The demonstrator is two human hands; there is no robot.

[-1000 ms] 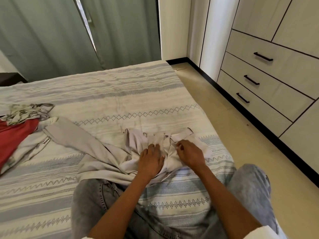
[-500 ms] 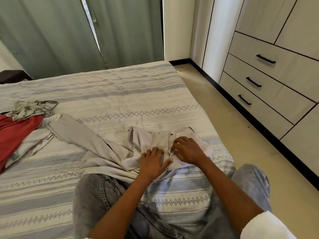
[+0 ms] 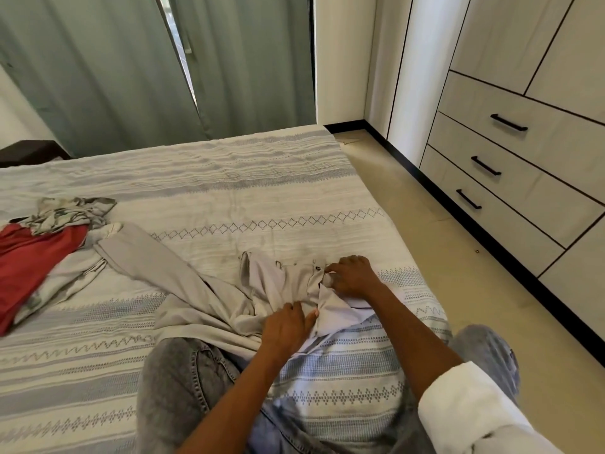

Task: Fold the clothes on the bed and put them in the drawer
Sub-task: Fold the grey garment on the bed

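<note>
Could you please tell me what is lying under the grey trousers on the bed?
The striped bedspread lies under the grey trousers; their near edge drapes over the person's knee. Anything beneath the bunched fabric is hidden.

Looking forward and down from head height, close over the bed (image 3: 229, 198), facing curtains (image 3: 98, 70), drawers (image 3: 510, 158) at right.

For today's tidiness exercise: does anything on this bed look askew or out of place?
Yes. The beige trousers lie crumpled, one leg trailing diagonally toward the unfolded heap of the red garment and patterned cloth at the bed's left edge. The left hand and right hand work at the waistband.
</note>
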